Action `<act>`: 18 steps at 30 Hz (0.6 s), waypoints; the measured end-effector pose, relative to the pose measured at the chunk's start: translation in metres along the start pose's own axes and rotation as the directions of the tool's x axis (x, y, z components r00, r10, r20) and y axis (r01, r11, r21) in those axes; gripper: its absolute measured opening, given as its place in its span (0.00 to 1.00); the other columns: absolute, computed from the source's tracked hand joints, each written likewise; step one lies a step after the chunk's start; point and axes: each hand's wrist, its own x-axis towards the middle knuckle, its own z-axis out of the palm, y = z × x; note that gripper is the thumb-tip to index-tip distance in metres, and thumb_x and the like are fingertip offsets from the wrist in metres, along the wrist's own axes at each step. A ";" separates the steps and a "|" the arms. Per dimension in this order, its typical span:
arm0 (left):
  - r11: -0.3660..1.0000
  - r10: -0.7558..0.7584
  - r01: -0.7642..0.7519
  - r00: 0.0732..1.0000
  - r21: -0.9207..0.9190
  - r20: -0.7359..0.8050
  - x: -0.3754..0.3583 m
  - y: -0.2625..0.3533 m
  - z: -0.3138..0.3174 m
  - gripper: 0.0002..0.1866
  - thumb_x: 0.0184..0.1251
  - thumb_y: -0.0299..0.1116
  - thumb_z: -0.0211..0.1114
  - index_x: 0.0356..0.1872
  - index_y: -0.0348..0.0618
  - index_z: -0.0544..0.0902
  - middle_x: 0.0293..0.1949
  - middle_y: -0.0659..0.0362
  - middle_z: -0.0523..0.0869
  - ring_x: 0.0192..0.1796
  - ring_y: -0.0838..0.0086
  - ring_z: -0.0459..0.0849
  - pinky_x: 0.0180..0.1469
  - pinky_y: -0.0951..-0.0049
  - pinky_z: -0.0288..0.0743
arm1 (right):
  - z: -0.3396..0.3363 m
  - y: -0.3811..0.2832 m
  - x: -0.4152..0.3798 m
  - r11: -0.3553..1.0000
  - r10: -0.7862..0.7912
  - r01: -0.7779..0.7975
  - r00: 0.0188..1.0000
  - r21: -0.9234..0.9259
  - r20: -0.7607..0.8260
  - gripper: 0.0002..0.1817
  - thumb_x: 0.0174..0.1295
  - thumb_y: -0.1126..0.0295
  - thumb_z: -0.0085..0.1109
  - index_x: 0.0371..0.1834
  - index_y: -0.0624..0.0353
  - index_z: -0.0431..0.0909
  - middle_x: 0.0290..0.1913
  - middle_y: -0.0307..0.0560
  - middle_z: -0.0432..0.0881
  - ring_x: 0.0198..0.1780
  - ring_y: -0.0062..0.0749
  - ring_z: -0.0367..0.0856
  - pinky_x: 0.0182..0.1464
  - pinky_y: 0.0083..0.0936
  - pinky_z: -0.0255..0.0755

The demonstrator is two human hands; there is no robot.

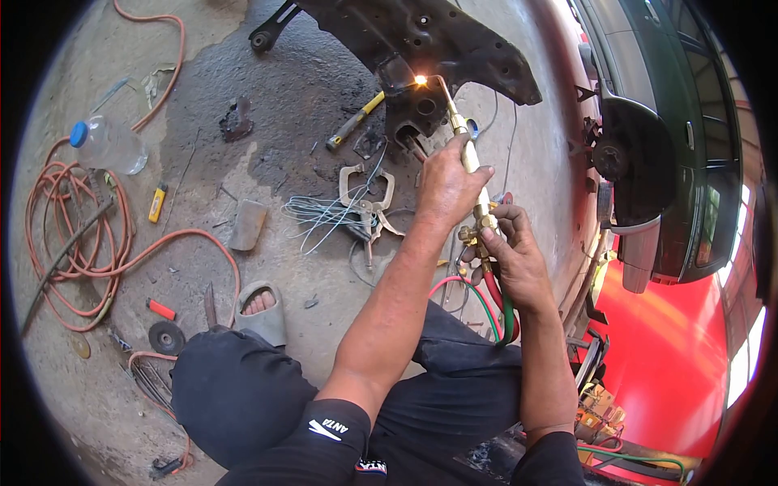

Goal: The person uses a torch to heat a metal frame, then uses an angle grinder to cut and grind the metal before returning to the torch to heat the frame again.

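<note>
My left hand (450,182) is closed around the brass shaft of a gas torch (470,158), its thumb lying along the right side. Lower down, my right hand (519,259) grips the torch's rear end by the brass valves, where red and green hoses (508,312) lead off. The bent tip points at a dark metal car part (454,40) with several holes. A bright orange-white glow (421,80) shows at the tip, against the part's edge. Beneath that edge lies a tool with a yellow and grey handle (352,123), its far end hidden.
Locking clamp pliers (369,198) and thin blue wire (320,212) lie on the concrete. Leftward are a water bottle (109,146), a coiled orange hose (61,243), a yellow cutter (158,202) and a grinding disc (167,338). A dark green vehicle (689,138) stands right.
</note>
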 end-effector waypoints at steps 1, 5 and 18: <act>1.000 0.002 -0.002 1.000 0.004 -0.002 0.000 0.000 0.001 0.35 0.55 0.41 0.80 0.64 0.34 0.82 0.50 0.35 0.90 0.54 0.48 0.91 0.60 0.56 0.82 | 0.000 0.000 0.000 1.000 -0.001 0.001 1.000 0.001 -0.001 0.17 0.78 0.72 0.57 0.63 0.58 0.63 0.55 0.51 0.73 0.42 0.35 0.90 0.28 0.26 0.85; 1.000 0.000 0.000 1.000 0.029 0.001 0.000 0.000 0.000 0.35 0.55 0.41 0.80 0.64 0.34 0.82 0.50 0.35 0.90 0.54 0.48 0.91 0.60 0.56 0.82 | 0.000 0.001 0.001 1.000 -0.013 0.013 1.000 -0.005 0.000 0.16 0.78 0.72 0.57 0.62 0.58 0.63 0.54 0.51 0.74 0.42 0.34 0.90 0.29 0.25 0.84; 1.000 0.007 -0.007 1.000 0.018 0.003 0.001 0.002 0.002 0.35 0.57 0.42 0.79 0.65 0.34 0.82 0.53 0.35 0.89 0.58 0.49 0.90 0.63 0.58 0.81 | 0.005 -0.004 -0.003 0.997 -0.031 0.028 0.998 -0.066 -0.047 0.15 0.79 0.71 0.57 0.62 0.60 0.65 0.52 0.51 0.78 0.40 0.30 0.88 0.29 0.23 0.82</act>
